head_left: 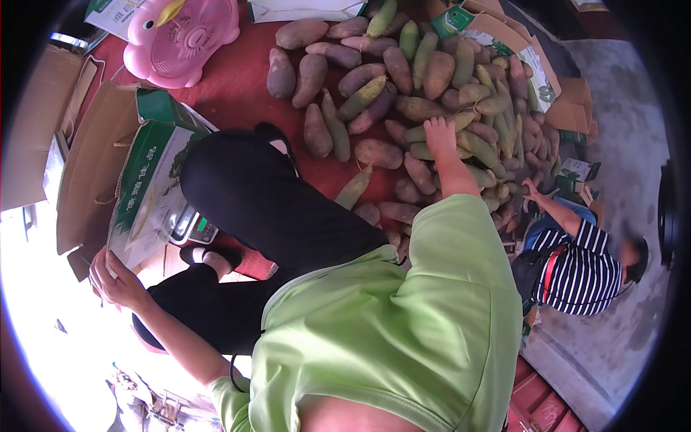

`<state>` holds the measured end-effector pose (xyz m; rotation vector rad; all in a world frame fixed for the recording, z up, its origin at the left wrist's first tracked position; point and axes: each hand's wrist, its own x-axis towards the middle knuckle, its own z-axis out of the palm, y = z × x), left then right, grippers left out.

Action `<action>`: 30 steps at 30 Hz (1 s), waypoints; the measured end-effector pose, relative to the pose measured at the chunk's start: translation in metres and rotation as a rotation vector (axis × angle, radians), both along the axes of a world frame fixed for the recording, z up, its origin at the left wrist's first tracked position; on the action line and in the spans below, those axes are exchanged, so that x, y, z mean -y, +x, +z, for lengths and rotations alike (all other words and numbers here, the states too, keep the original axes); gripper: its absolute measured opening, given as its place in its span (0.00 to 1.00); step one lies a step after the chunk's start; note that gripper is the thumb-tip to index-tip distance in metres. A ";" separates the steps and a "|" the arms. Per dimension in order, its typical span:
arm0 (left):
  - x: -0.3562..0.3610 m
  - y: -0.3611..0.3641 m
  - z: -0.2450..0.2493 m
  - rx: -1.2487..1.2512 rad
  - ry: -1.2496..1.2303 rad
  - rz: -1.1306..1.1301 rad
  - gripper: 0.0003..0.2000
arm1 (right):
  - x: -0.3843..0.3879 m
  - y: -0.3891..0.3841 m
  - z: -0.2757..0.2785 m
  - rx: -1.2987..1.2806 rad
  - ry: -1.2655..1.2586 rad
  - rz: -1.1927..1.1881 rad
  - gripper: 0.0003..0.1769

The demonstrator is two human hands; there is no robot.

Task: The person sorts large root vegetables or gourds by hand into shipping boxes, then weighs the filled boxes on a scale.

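At the left, my left hand (115,282) grips the near lower edge of an open green-and-white carton (147,180), which is tilted with its flap spread. My right arm stretches out to a heap on the red surface. There my right hand (440,135) has its fingers curled over an ear of corn in its green husk (415,135); part of the ear is hidden beneath the hand. Around it lie several other green-husked ears (363,97) and many reddish-brown sweet potatoes (378,153).
A digital scale (201,229) sits beside the carton, close to my leg. A pink plastic basin (191,39) is at the top left. Opened cartons (576,108) border the heap on the right. Another person in a striped shirt (576,270) reaches into the heap from that side.
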<state>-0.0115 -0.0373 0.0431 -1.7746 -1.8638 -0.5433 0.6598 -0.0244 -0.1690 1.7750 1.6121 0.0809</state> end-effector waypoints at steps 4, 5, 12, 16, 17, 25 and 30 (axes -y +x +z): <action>0.001 0.000 0.000 0.018 -0.014 0.013 0.09 | -0.007 -0.008 0.012 -0.024 -0.027 -0.022 0.14; 0.001 0.000 0.000 0.020 -0.013 0.008 0.09 | -0.008 -0.011 0.016 -0.024 -0.031 -0.014 0.14; 0.002 -0.001 0.002 0.029 -0.031 0.008 0.11 | -0.007 -0.013 0.008 0.013 -0.001 -0.101 0.18; 0.002 0.000 0.004 0.033 -0.038 0.009 0.10 | 0.001 -0.026 0.016 -0.144 0.055 -0.134 0.20; 0.002 0.003 0.006 0.037 -0.040 0.005 0.10 | 0.003 -0.033 0.020 -0.144 0.059 -0.127 0.20; 0.002 0.010 0.013 0.107 -0.068 0.001 0.06 | -0.036 -0.125 0.054 -1.188 0.422 -0.239 0.36; 0.004 0.017 0.026 0.151 -0.051 -0.058 0.04 | -0.099 -0.196 0.118 -1.642 0.467 -0.068 0.36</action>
